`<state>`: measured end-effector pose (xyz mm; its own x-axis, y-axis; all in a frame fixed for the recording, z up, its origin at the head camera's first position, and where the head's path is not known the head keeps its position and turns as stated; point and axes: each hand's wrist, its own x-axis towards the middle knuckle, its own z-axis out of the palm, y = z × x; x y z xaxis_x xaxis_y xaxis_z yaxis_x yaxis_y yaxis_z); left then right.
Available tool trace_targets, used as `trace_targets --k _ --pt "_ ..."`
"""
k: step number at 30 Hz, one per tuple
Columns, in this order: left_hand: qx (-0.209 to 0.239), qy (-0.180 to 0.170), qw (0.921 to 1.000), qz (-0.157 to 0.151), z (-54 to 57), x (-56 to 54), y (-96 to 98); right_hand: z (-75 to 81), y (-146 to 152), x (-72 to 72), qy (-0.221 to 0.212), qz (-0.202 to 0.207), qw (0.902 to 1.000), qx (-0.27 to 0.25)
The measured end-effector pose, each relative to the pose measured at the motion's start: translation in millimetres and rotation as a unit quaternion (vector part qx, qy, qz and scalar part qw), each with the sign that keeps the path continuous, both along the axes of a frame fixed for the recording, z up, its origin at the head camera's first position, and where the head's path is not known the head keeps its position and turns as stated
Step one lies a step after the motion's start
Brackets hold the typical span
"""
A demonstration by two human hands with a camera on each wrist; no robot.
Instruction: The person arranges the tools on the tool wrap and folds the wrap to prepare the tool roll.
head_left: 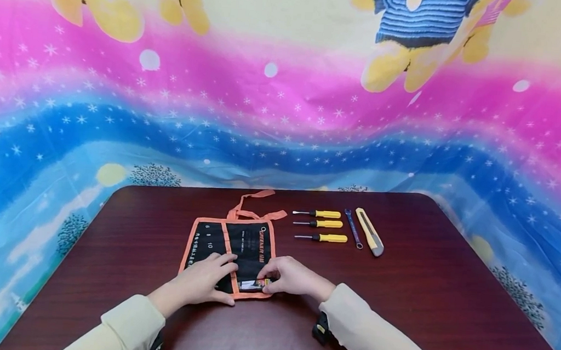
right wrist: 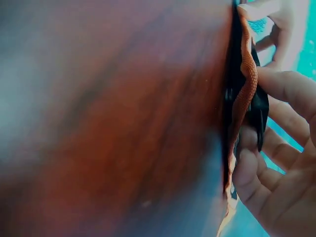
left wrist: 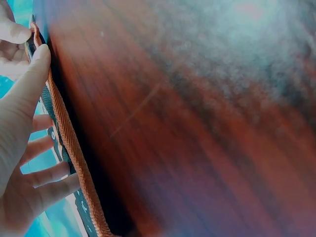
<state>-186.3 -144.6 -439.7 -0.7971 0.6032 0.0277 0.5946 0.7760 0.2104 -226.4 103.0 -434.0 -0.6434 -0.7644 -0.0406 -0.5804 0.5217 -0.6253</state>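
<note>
A black tool pouch [head_left: 250, 244] with orange trim lies spread on the table, its orange ties [head_left: 252, 214] trailing from the far edge. My left hand [head_left: 205, 279] rests on its lower left part, fingers spread across the fabric and thumb along the near trim [left wrist: 66, 123]. At the lower right, my right hand [head_left: 297, 278] pinches a small flat black pack [head_left: 252, 285] with a white, red and yellow label, lying against the pouch. In the right wrist view, that pack's dark edge [right wrist: 259, 116] shows between the fingers and the orange trim; its far part is hidden by the fingers.
Right of the pouch lie three yellow-handled screwdrivers [head_left: 328, 224] in a column, a blue wrench [head_left: 353, 230] and a yellow utility knife [head_left: 369, 231]. The dark red wooden table [head_left: 422, 318] meets a patterned cloth backdrop [head_left: 286, 98] along its far edge.
</note>
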Motion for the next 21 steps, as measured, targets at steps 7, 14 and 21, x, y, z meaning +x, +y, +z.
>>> trace_targets --k 7,14,21 --pt "0.003 -0.003 1.0000 0.002 -0.4 -0.4 -1.0 2.2 -15.0 -0.1 0.022 0.022 0.9991 0.030" --pt "0.053 -0.051 0.9973 -0.001 -1.4 -2.7 -19.1 4.3 -15.7 3.5 0.002 0.000 0.9987 0.051" --pt "0.033 -0.081 0.9946 0.056 3.8 -8.6 -58.4 6.9 -14.8 2.9 -0.015 -0.019 0.9984 0.052"
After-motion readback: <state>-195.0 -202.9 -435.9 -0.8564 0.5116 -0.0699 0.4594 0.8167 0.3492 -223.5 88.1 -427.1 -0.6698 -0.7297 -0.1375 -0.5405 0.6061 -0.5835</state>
